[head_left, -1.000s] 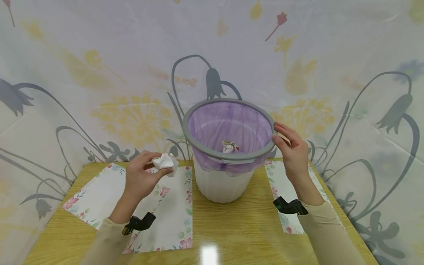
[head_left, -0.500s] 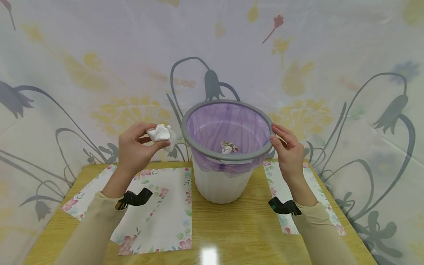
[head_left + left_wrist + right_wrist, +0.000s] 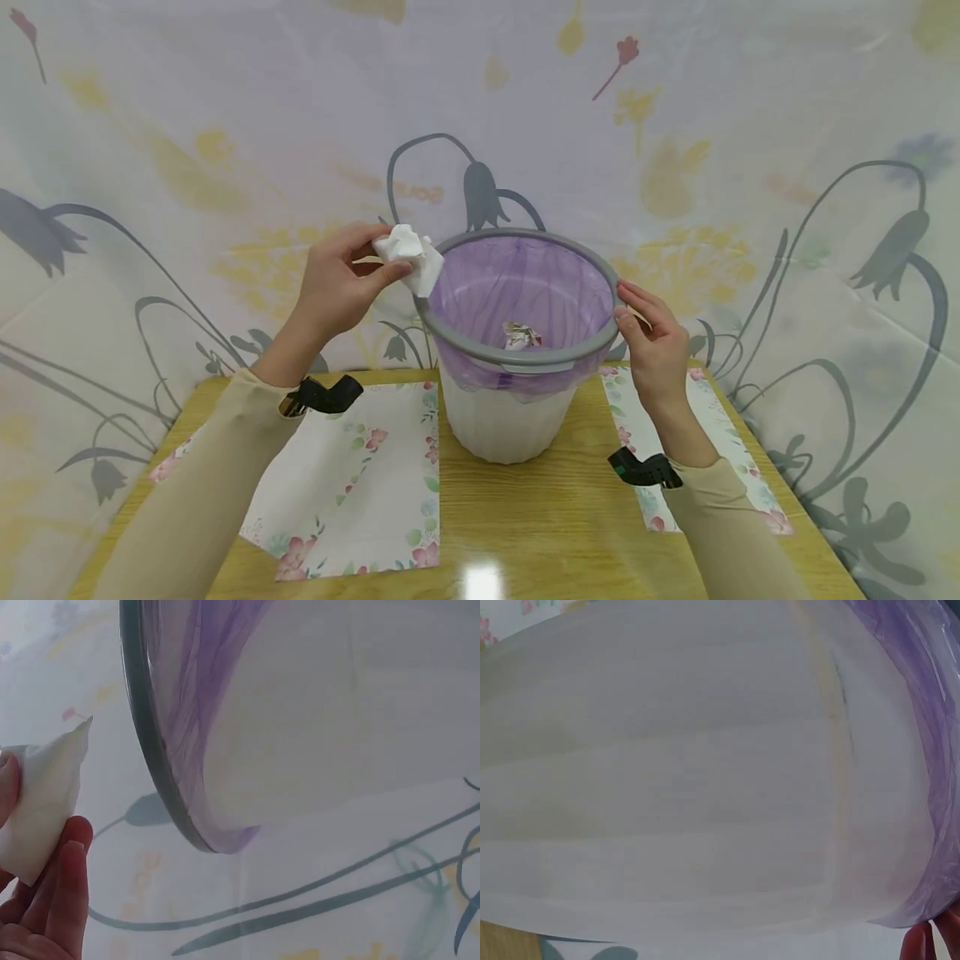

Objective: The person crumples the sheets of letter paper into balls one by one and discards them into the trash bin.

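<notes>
Right grip (image 3: 656,350) is holding the rim (image 3: 510,355) of the white bin (image 3: 510,425) standing near the far edge of the worktop (image 3: 525,533); purple liner (image 3: 555,300) is covering its inside. Left grip (image 3: 341,279) is pinching white tissue (image 3: 412,257) near the rim's left side, and a crumpled wrapper (image 3: 520,337) is lying inside.

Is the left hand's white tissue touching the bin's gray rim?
No, the left wrist view shows a gap between tissue and rim.

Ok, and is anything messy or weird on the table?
A little: the flowery sheets on the left overlap crookedly, their edges not lined up. The bin standing on a table looks unusual too, since bins mostly stand on floors. I see nothing spilled or broken.
</notes>
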The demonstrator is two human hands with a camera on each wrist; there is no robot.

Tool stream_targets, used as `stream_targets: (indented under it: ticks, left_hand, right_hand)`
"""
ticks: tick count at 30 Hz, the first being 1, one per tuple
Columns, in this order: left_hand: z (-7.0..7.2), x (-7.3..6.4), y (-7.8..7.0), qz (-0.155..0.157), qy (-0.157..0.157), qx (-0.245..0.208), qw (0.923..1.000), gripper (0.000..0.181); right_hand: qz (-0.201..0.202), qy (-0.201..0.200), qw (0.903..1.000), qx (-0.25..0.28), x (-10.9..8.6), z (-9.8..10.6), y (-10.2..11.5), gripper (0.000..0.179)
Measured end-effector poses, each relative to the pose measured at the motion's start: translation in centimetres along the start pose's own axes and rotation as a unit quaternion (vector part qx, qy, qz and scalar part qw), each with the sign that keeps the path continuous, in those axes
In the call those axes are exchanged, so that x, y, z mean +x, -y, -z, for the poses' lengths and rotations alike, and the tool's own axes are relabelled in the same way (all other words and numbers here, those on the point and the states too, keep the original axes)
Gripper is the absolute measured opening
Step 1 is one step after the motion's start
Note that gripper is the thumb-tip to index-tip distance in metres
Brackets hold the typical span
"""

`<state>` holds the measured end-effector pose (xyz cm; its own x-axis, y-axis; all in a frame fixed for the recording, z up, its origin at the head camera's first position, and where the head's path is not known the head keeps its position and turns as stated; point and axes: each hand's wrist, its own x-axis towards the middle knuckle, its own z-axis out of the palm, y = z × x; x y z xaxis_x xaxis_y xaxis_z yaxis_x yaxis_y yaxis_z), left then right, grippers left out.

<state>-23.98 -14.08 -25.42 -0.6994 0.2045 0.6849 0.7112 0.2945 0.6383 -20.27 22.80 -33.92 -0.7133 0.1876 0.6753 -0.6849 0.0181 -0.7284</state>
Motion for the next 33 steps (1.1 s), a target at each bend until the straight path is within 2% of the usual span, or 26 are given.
stream_targets:
  ticks: [3,7,15,17,19,22,26,29,33]
  left_hand:
    - [-0.5,1.4,-0.4,0.019,0.050,-0.001,0.9986,0.039]
    - [-1.1,3.3,-1.0,0.041,0.120,0.033,0.9914,0.039]
    - [-2.9,7.2,-2.2,0.048,0.242,0.077,0.9660,0.042]
    - [-3.4,8.0,-2.3,0.060,0.268,0.077,0.9584,0.043]
    - [-3.9,8.7,-2.3,0.080,0.286,0.078,0.9516,0.043]
    - [-4.6,9.6,-2.3,0.115,0.297,0.082,0.9443,0.045]
    - [-5.7,10.4,-1.8,0.128,0.317,0.069,0.9373,0.047]
    - [-6.6,10.5,-1.4,0.133,0.351,0.051,0.9254,0.048]
    - [-7.6,10.5,-1.2,0.141,0.395,0.055,0.9061,0.047]
  right_hand:
    - [0.000,0.000,1.0000,-0.001,0.0,0.0,0.0,0.031]
    - [0.000,-0.001,1.0000,-0.001,-0.1,0.0,-0.1,0.031]
    - [0.002,-0.005,1.0000,-0.003,0.0,0.1,-0.3,0.030]
    - [0.003,-0.008,1.0000,-0.003,0.0,0.0,-0.4,0.030]
    - [0.004,-0.010,0.9999,-0.005,0.0,0.0,-0.5,0.030]
    - [0.005,-0.010,0.9999,-0.009,0.0,-0.1,-0.6,0.030]
    - [0.007,-0.009,0.9999,-0.010,0.0,-0.2,-0.7,0.029]
    - [0.009,-0.011,0.9999,-0.010,0.0,-0.2,-0.7,0.029]
    - [0.006,-0.014,0.9998,-0.011,-0.1,-0.2,-0.7,0.029]
